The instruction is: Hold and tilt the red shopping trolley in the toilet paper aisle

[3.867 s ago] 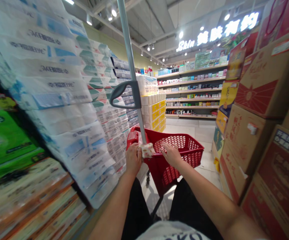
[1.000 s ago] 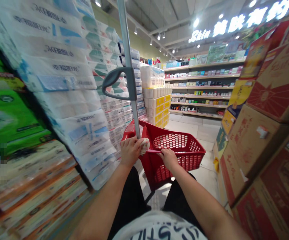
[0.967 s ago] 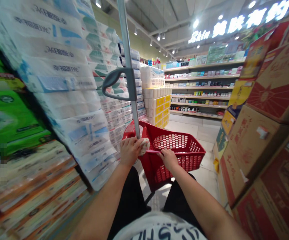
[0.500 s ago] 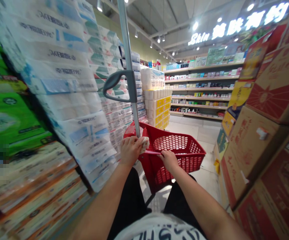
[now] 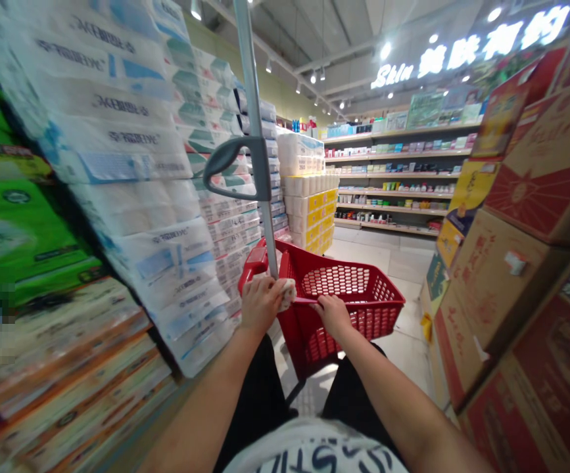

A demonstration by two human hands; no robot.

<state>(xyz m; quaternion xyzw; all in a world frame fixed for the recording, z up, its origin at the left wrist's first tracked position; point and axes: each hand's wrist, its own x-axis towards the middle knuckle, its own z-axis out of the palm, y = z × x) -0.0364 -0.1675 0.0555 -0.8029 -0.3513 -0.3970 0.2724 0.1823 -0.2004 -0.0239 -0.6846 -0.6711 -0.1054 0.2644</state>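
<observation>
My left hand [image 5: 261, 303] is closed over a pale patterned cloth [image 5: 287, 294] at the near left corner of the red basket cart [image 5: 314, 341], beside the foot of its metal pole [image 5: 252, 85]. The cloth sticks out to the right of the fingers. My right hand [image 5: 332, 314] has its fingers curled over the near rim of the cart. A thin pink strip [image 5: 305, 301] runs between the two hands along that rim. On the pole, higher up, sits a grey looped handle [image 5: 235, 169]. The cart's basket shows red mesh walls.
Packs of tissue [image 5: 131, 131] are stacked high on the left, with green packs [image 5: 28, 217] nearer. Cardboard boxes [image 5: 492, 276] line the right side. Pale floor tiles [image 5: 378, 249] lead to stocked shelves [image 5: 398, 174] at the back.
My left hand has shifted slightly right and down with the cloth, and more of the cart's red left end shows. My right hand stays on the rim.
</observation>
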